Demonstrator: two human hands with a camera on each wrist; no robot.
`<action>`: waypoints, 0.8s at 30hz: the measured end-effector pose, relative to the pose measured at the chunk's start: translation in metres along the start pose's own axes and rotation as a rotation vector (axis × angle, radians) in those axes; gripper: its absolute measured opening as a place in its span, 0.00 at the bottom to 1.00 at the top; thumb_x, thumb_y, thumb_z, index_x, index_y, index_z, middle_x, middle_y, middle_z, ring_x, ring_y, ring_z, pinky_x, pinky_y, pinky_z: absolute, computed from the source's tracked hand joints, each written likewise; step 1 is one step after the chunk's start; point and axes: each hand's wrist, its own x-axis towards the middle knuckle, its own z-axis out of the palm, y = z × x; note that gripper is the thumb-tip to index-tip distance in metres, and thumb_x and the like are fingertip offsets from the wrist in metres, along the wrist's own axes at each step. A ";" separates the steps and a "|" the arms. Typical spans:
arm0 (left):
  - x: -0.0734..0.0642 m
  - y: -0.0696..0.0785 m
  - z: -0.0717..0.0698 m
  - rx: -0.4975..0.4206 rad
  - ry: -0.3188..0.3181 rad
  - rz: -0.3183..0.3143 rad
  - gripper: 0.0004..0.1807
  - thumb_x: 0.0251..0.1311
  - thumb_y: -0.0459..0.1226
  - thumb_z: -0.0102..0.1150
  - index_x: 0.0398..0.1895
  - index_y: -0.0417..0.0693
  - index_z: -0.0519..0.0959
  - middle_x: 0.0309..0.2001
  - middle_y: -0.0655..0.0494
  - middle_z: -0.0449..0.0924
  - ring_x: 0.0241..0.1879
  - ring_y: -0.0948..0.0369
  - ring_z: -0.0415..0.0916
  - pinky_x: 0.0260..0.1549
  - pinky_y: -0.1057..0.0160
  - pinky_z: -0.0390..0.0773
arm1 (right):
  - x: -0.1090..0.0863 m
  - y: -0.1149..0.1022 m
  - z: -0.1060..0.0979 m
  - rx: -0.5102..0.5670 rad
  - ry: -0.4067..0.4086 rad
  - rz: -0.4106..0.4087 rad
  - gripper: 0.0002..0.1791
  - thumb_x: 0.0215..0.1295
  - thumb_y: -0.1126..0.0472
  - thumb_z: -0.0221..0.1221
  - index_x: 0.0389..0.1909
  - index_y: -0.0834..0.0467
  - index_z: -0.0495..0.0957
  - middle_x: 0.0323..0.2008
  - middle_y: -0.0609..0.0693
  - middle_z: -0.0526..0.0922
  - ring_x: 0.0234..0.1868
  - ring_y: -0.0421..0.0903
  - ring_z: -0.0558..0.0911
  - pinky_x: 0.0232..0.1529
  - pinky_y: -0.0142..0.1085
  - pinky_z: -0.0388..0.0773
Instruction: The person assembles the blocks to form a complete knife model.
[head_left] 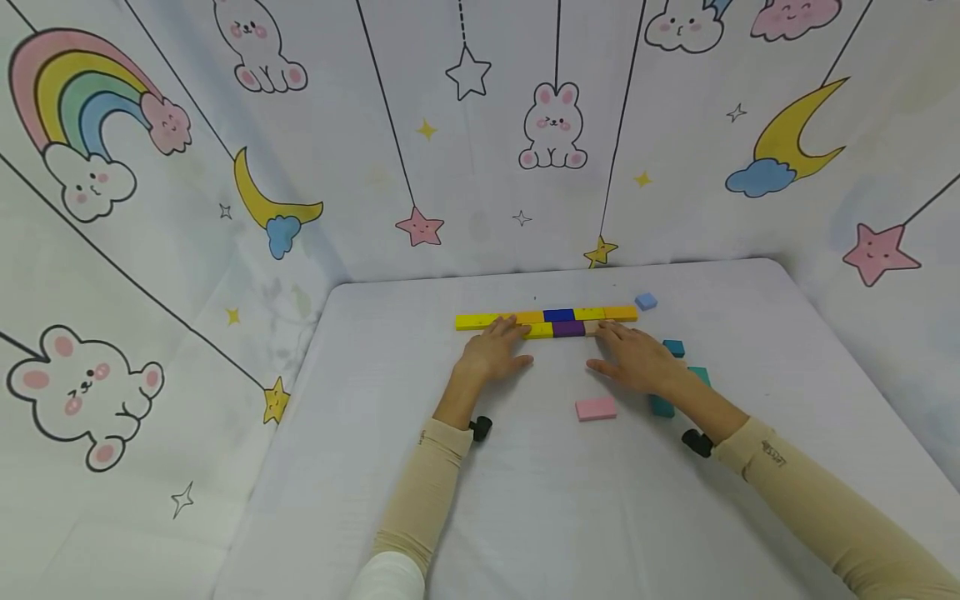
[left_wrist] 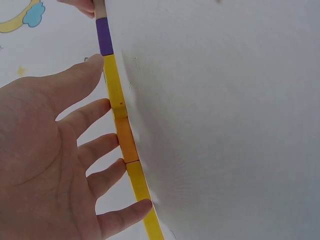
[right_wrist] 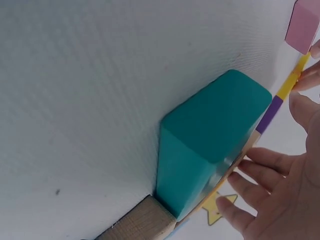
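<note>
Two rows of coloured blocks lie end to end, side by side, toward the table's back. The back row includes a yellow block (head_left: 476, 322), a blue block (head_left: 558, 316) and an orange block (head_left: 621, 313). In front are a yellow block (head_left: 538, 331) and a purple block (head_left: 568, 329), with a pale wooden block beside it. My left hand (head_left: 491, 350) rests its spread fingertips along the left part of the rows, plain in the left wrist view. Opposite it, my right hand (head_left: 637, 358) touches the right part with extended fingers. Neither hand grips a block.
A pink block (head_left: 596, 408) lies between the forearms. Under and beside the right wrist are several teal blocks (head_left: 662, 406); the right wrist view also has a wooden block (right_wrist: 137, 222). A light blue block (head_left: 646, 302) lies behind, near the table's back edge.
</note>
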 end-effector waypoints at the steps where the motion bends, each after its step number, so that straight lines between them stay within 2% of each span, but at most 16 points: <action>1: 0.000 0.000 0.000 0.000 -0.001 0.000 0.37 0.74 0.59 0.54 0.82 0.63 0.62 0.85 0.57 0.48 0.83 0.52 0.45 0.72 0.39 0.66 | 0.000 0.000 0.000 -0.002 -0.001 0.000 0.41 0.76 0.38 0.57 0.77 0.63 0.65 0.78 0.66 0.61 0.74 0.69 0.66 0.74 0.63 0.61; 24: 0.001 -0.002 0.002 0.005 0.000 0.000 0.36 0.75 0.59 0.54 0.82 0.65 0.61 0.84 0.58 0.48 0.83 0.53 0.45 0.73 0.40 0.65 | -0.002 -0.004 -0.005 0.011 0.015 -0.039 0.41 0.77 0.41 0.58 0.76 0.67 0.65 0.78 0.68 0.60 0.74 0.69 0.66 0.73 0.62 0.64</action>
